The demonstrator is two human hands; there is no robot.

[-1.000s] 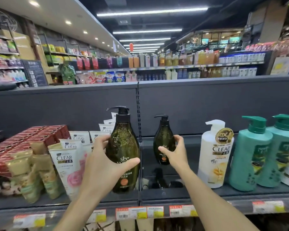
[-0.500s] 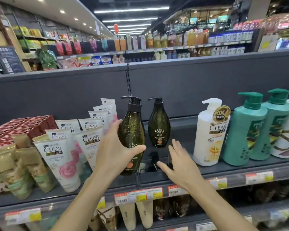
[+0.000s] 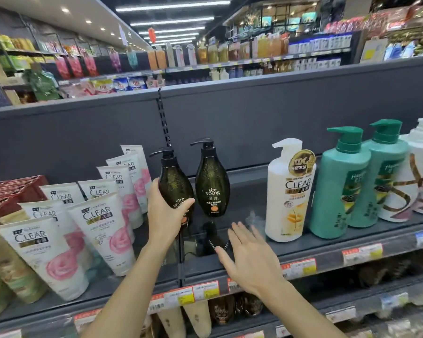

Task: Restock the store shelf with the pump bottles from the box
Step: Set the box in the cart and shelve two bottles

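Note:
Two dark green "see young" pump bottles are at the middle of the grey shelf. My left hand grips the left bottle around its lower body and holds it upright just left of the second bottle, which stands on the shelf by itself, label facing me. My right hand hovers open, fingers spread, below and to the right of the standing bottle, touching nothing. The box is not in view.
White CLEAR tubes lean in rows left of the bottles. A white CLEAR pump bottle and two teal pump bottles stand to the right. Price tags line the shelf's front rail. More products sit on the lower shelf.
My right hand let go of the standing bottle and drew back toward me, open. My left hand carried its bottle deeper onto the shelf, close beside the standing one.

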